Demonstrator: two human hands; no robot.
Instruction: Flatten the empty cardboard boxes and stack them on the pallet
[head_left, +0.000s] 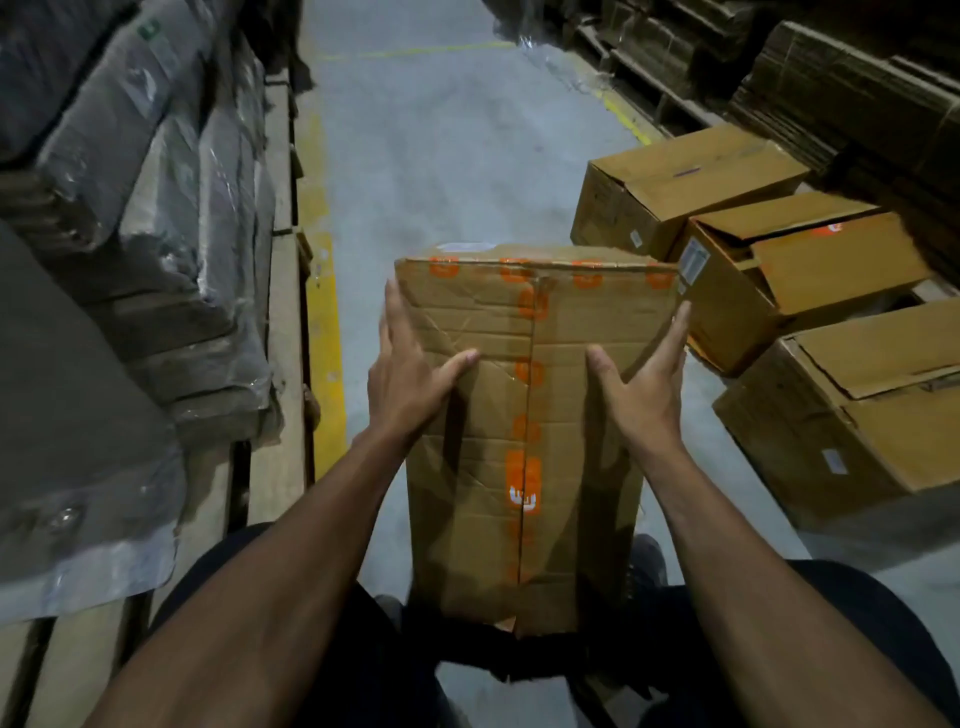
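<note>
head view: left hand (410, 374) and right hand (641, 379), fingers straight, flat against taped box (524, 431) sides

I see both bare forearms reaching up from the bottom corners; my left hand (410, 358) and right hand (644, 369) spread flat mid-frame, fingers straight, thumbs angled inward.

Brown cardboard box (524, 415) with orange tape (524, 478), yellow floor line (324, 332), grey floor (447, 171)

Warehouse aisle: grey concrete floor (441, 156) with yellow lane lines (324, 322), shrink-wrapped pallet loads (156, 218) left, cardboard boxes (691, 182) stacked right.
</note>
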